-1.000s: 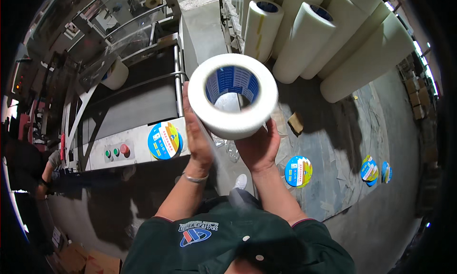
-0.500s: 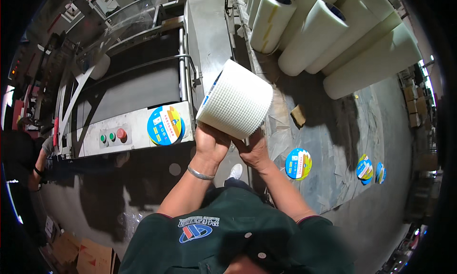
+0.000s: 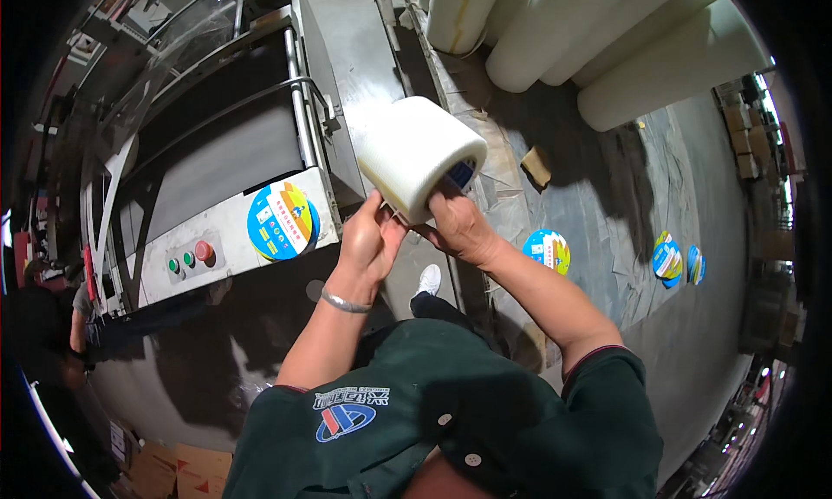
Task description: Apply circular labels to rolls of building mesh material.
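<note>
A thick white roll of mesh tape [image 3: 420, 148] is held in the air in front of me, tilted, with its dark blue core facing right. My right hand [image 3: 464, 226] grips its lower right end, with the thumb side by the core opening. Under the roll's lower left edge is my left hand [image 3: 373, 243], a bracelet on its wrist. Its thumb and curled fingers pinch at that edge; what exactly lies between the fingertips is too small to make out. Round blue-and-yellow labels [image 3: 283, 221] lie on the machine's panel to the left, and another label [image 3: 548, 251] lies right of my right forearm.
A machine with a dark conveyor belt [image 3: 234, 161] stands left, with green and red buttons [image 3: 204, 251] on its front. Tall white rolls [image 3: 555, 31] stand at the far right of the sheet-covered table [image 3: 598, 213]. A brown block [image 3: 536, 167] and more labels [image 3: 667, 260] lie there. Someone's arm [image 3: 80, 326] shows at far left.
The roll has turned, so its core opening now faces right instead of left. My right hand has moved up to that end; my left hand has shifted left along the lower edge.
</note>
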